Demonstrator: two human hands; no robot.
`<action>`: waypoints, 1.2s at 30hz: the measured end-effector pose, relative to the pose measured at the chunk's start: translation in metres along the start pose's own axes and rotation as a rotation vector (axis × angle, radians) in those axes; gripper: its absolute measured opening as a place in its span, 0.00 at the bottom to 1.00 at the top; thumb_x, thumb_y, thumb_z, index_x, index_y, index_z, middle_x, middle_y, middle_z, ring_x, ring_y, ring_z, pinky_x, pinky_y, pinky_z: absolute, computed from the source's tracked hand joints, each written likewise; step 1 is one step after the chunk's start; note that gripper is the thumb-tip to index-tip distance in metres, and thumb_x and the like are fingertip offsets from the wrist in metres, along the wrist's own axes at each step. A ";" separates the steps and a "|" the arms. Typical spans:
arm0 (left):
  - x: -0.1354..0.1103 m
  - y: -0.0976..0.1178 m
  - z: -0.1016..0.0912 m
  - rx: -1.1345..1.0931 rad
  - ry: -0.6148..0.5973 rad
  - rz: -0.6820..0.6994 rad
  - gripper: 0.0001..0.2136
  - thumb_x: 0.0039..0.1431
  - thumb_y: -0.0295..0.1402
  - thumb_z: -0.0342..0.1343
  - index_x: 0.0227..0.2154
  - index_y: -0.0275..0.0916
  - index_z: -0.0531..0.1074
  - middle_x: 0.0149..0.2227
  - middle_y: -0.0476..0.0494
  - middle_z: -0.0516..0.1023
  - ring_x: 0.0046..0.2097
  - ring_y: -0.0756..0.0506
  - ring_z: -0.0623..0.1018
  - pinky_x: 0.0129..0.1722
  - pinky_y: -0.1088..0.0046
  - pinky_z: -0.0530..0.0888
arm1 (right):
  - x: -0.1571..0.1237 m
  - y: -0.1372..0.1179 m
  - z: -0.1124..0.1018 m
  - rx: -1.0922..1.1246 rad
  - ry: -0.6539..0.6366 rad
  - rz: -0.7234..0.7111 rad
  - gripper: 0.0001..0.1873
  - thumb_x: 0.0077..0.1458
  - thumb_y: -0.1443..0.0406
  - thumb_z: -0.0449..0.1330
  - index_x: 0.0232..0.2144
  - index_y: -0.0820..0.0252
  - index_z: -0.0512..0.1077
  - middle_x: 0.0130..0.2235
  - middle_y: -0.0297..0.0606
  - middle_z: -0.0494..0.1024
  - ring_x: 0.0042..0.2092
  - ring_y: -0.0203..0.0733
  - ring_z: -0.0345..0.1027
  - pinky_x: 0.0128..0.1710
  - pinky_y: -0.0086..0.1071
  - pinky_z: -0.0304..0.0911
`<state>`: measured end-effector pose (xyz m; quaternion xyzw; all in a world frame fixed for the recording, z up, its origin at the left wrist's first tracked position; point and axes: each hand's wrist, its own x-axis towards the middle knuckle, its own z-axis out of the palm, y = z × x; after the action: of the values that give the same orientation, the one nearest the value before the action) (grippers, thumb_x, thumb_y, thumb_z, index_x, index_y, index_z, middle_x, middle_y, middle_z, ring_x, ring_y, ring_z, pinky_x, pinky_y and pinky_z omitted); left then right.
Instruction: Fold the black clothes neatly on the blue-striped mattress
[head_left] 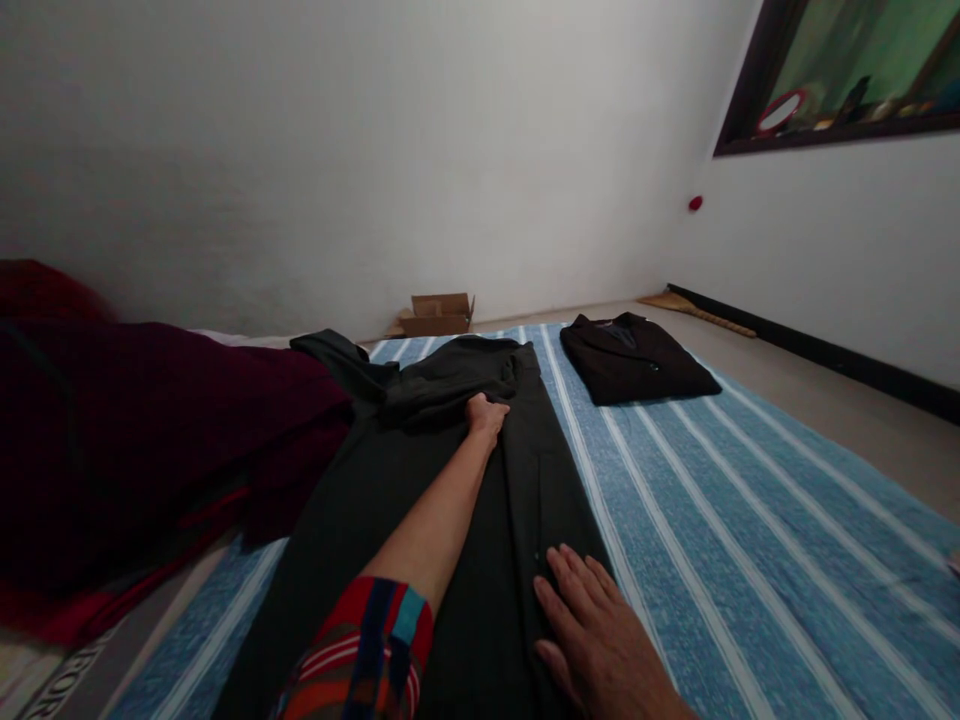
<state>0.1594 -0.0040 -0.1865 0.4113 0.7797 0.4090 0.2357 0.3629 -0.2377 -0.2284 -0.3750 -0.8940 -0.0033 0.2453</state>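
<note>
A long dark grey garment (405,500) lies spread over the striped sheet in front of me; I cannot tell its exact kind. Its far end is bunched, and a strip of it flops over to the left. My left hand (486,412) reaches to this bunched part, its fingers closed on the cloth. Nearer to me, my right hand (600,625) rests flat on the garment's right edge, fingers stretched out, below a slit in the cloth. Beyond, to the right, sits a folded dark brown garment (637,360), apart from both hands.
The blue and white striped sheet (720,520) lies beneath everything. Maroon and red clothes (150,430) are heaped at the left. An open cardboard box (439,322) stands by the back wall. A brush or broom (697,310) lies on the floor at the far right.
</note>
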 end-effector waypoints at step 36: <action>-0.102 -0.017 -0.004 0.785 -0.453 0.642 0.29 0.62 0.47 0.36 0.60 0.33 0.52 0.65 0.35 0.46 0.65 0.41 0.44 0.61 0.57 0.45 | 0.005 -0.007 -0.022 0.003 -0.098 0.046 0.20 0.58 0.60 0.55 0.52 0.60 0.66 0.56 0.48 0.65 0.58 0.52 0.56 0.56 0.48 0.55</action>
<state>0.2046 -0.0964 -0.1953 0.7630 0.6388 0.0406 0.0900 0.3652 -0.2437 -0.2056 -0.3946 -0.8961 0.0221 0.2019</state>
